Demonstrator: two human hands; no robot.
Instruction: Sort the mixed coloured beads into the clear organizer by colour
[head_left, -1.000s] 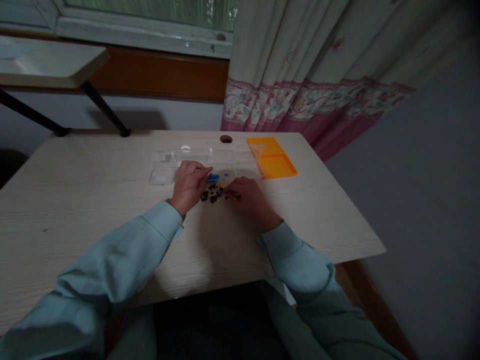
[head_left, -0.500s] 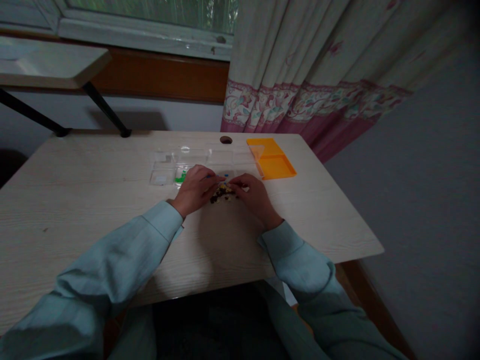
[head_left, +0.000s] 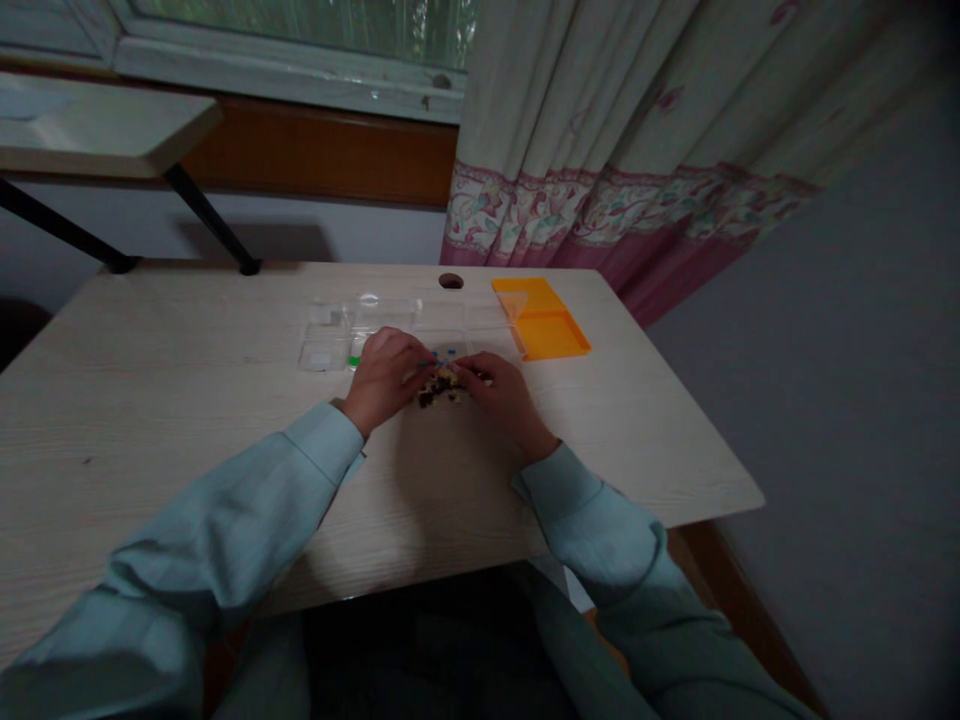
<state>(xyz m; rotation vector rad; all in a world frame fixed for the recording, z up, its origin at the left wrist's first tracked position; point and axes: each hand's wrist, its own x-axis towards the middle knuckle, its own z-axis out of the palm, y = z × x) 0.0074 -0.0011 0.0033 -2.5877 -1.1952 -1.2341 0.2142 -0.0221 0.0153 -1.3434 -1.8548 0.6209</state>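
Note:
A small heap of tiny mixed pieces, dark, yellow and pale, lies on the table between my hands. My left hand is at its left edge, thumb and fingers drawn together over the pieces. From the right, my right hand reaches in with its fingertips pinched at the heap. Whatever either hand pinches is too small to make out. Just behind them are clear plastic compartment boxes. Some green bits show in one compartment, partly covered by my left hand. A few blue bits lie beyond my fingertips.
An orange two-part tray lies behind and right of my hands, partly under a clear lid or box. The pale wooden table has a cable hole at its back edge. A raised shelf stands back left; a curtain hangs behind.
My left hand has shifted slightly left, covering more of the green bits. The fingers of both hands have moved a little at the heap, and more blue bits show.

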